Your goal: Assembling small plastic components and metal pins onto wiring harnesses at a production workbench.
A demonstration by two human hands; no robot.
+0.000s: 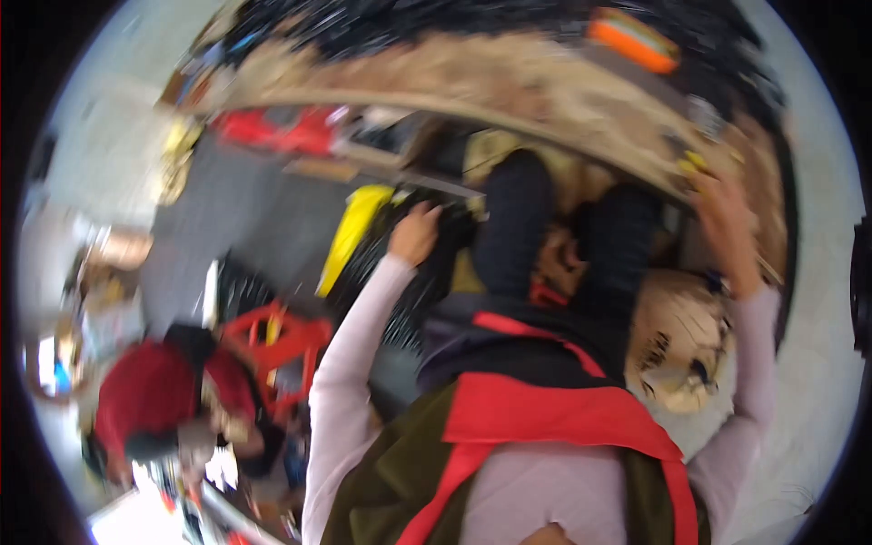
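Observation:
My left hand is closed at the upper edge of a shiny black plastic bag, down to the left of my knees. A bright yellow strip runs along the bag's left side. Over at the right end of the worktable, my right hand has its fingers closed around a small yellow thing. Motion blur hides its exact kind.
A brown, worn worktable curves across the front, with black plastic sheeting and an orange packet on it. A sack stands right of my legs. To the left are a red plastic stool and a person in dark red.

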